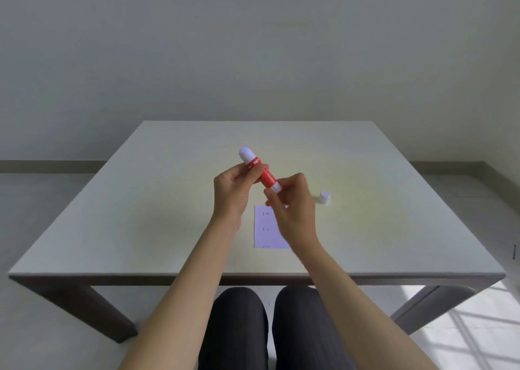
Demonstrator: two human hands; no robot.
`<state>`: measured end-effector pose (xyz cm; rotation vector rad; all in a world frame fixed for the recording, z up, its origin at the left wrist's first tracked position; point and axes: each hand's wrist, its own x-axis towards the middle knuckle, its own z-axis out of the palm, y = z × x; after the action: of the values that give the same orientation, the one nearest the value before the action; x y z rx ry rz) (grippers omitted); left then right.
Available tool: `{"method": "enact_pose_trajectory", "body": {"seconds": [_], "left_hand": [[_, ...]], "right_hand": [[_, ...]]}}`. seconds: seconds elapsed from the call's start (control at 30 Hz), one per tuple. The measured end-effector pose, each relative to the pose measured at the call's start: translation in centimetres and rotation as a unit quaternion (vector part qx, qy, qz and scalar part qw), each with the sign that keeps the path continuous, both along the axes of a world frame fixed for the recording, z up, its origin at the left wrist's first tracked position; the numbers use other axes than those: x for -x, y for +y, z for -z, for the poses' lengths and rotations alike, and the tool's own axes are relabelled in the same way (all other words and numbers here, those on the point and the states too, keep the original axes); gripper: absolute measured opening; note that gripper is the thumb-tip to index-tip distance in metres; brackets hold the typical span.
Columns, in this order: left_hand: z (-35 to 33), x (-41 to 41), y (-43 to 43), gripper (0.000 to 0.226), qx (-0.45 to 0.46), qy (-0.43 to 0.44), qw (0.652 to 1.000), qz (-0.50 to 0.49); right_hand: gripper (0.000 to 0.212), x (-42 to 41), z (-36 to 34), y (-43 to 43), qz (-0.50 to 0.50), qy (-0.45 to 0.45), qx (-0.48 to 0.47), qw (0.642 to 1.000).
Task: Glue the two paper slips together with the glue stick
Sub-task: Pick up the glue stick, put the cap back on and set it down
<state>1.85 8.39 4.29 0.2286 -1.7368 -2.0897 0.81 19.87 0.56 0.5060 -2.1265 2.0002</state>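
One glue stick (260, 169), one cap (324, 197), seemingly one paper slip (266, 229).

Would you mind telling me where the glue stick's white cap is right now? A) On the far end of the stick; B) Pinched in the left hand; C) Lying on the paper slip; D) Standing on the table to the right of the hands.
D: the white cap stands on the table, apart from the glue stick held by both hands.

The glue stick (260, 170) is red with white ends; the cap (324, 197) and paper slip (266, 229) are white, the table (168, 200) pale grey-green, the trousers (236, 327) dark.
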Motion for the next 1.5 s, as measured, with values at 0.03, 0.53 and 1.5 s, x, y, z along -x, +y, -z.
{"method": "enact_pose_trajectory", "body": {"seconds": [0.03,0.53,1.5], "left_hand": [[0.0,0.0,0.1,0.011,-0.001,0.0,1.0,-0.002],[-0.4,0.6,0.2,0.017,0.0,-0.008,1.0,-0.01],[2.4,0.3,-3.1,0.021,0.381,-0.013,0.905,-0.189]], "right_hand": [[0.031,0.0,0.7,-0.2,0.054,0.077,-0.059,0.994],[0.028,0.0,0.5,-0.6,0.064,0.078,0.017,0.995],[0.051,7.8,4.3,7.7,0.145,0.007,-0.611,0.778]]}}
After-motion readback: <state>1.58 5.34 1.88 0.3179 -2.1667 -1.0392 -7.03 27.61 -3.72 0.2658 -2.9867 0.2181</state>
